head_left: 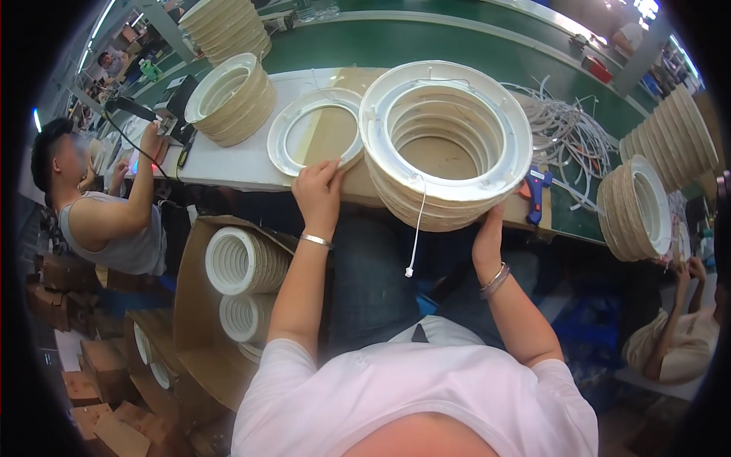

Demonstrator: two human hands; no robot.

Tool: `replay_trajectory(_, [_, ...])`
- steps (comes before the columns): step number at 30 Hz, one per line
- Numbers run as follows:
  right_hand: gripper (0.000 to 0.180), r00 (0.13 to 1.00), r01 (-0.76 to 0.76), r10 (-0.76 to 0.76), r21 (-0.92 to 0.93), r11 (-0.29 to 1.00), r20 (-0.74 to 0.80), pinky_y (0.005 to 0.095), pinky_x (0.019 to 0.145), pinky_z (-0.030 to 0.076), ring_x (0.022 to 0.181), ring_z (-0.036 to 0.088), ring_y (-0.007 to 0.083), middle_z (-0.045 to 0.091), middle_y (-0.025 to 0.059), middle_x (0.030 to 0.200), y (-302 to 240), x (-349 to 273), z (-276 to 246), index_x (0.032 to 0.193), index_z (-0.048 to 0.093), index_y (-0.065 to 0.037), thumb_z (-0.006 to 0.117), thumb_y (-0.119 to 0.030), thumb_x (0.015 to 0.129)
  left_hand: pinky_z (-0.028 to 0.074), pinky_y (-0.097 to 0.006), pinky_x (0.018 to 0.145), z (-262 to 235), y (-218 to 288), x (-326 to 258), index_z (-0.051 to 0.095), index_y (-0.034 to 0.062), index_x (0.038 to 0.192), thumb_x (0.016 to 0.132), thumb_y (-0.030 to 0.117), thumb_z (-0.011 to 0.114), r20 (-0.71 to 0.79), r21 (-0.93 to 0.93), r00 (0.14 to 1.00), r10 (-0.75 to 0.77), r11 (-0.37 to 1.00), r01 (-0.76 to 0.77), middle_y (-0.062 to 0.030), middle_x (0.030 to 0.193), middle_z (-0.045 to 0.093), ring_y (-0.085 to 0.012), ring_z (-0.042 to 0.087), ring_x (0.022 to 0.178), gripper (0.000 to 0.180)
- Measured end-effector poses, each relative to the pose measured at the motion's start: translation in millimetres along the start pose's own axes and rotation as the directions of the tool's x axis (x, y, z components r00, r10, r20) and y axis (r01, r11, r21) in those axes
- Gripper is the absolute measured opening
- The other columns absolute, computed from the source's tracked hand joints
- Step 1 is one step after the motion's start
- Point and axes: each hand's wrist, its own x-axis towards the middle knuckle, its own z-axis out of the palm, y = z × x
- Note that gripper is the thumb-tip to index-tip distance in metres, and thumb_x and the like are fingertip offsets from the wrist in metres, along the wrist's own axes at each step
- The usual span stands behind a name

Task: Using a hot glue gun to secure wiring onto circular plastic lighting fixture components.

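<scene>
A tall stack of white and beige rings (445,145) stands on the workbench in front of me. My right hand (489,228) presses against the stack's near right side, fingers hidden behind its lower rim. A thin white wire with a small plug (415,236) hangs from the stack's front. A single flat white ring (316,131) lies to the left of the stack. My left hand (320,190) rests on that ring's near edge, fingers apart, right beside the stack's left side. Both wrists wear bracelets.
Another ring stack (232,99) stands at the left, more stacks at the far back (225,27) and right (636,206). White cables (567,137) and a blue glue gun (535,186) lie at the right. A cardboard box with ring stacks (244,263) sits below left. Seated persons work at left (106,213) and right (678,335).
</scene>
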Motion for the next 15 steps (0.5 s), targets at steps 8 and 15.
replay_trajectory(8, [0.050, 0.994, 0.045, -0.011, -0.311, 0.949, 0.111, 0.0302, 0.099, 0.020, 0.122, 0.026, 0.0249, 0.028, 0.0186, 0.130, -52.9, -13.4, -1.7, 0.128, 0.020, 0.003, 0.037, -0.022, 0.089, 0.041, -0.034, 0.068, 8.7, -15.7, 21.7, 0.064, 0.0078, 0.082, 0.072, 0.013, 0.058, -0.115, 0.056, 0.993, 0.037, 0.998, -0.031, -0.0070, 0.079, 0.061, -0.0262, 0.051, 0.072, 0.013])
replay_trajectory(15, [0.032, 0.921, 0.161, -0.389, -0.917, 0.365, 0.007, 0.0345, 0.076, 0.037, 0.086, 0.045, 0.0301, 0.046, 0.0156, 0.092, -96.0, -21.4, -64.9, 0.098, 0.044, 0.003, 0.057, -0.015, 0.075, 0.029, -0.037, 0.086, 0.1, 14.5, -3.3, 0.056, 0.0073, 0.099, 0.072, 0.013, 0.058, -0.178, 0.063, 0.984, 0.019, 0.998, -0.008, -0.0118, 0.111, 0.046, -0.0274, 0.039, 0.098, 0.027])
